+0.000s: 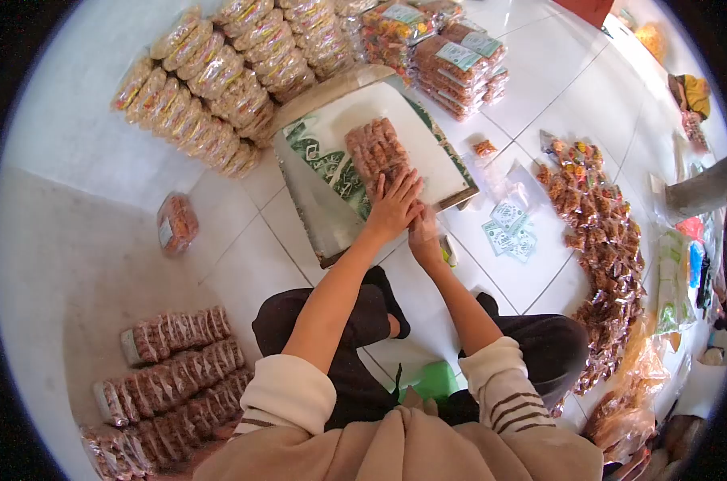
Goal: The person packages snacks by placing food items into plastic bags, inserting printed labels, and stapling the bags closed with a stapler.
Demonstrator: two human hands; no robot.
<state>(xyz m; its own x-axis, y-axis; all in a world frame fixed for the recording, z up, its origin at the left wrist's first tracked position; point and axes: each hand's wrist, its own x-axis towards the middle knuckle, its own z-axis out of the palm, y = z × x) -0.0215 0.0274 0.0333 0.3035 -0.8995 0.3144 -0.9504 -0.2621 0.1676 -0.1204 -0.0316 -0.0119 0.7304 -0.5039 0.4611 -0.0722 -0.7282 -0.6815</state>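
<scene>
As my left hand (395, 205) covers the pack (374, 147), my right hand (423, 231) meets its near end

While the pack lies on top of the low table (437, 166), pointing away from me, both my hands are at the end closest to me. My left reaches over that end with fingers stretched and slightly apart; its thumb is hidden, so I cannot tell whether it grips or only rests there. My right is curled just beside it, close to the table's near right edge, with clear film near the fingers; I cannot tell how tightly it is closed or on what.

Beyond the table on the left, pale packs (219, 76) are piled in rows; beyond it on the right is a stack of red packs (456, 68). Left of the table, one lone pack (178, 224) sits apart, and nearer me than the table, also on the left, are three long rows (183, 365). Right of the table, overlapping labels (509, 231) lie on the floor (504, 276) near a sachet (484, 147), and farther right runs a long heap of small bags (606, 240).
</scene>
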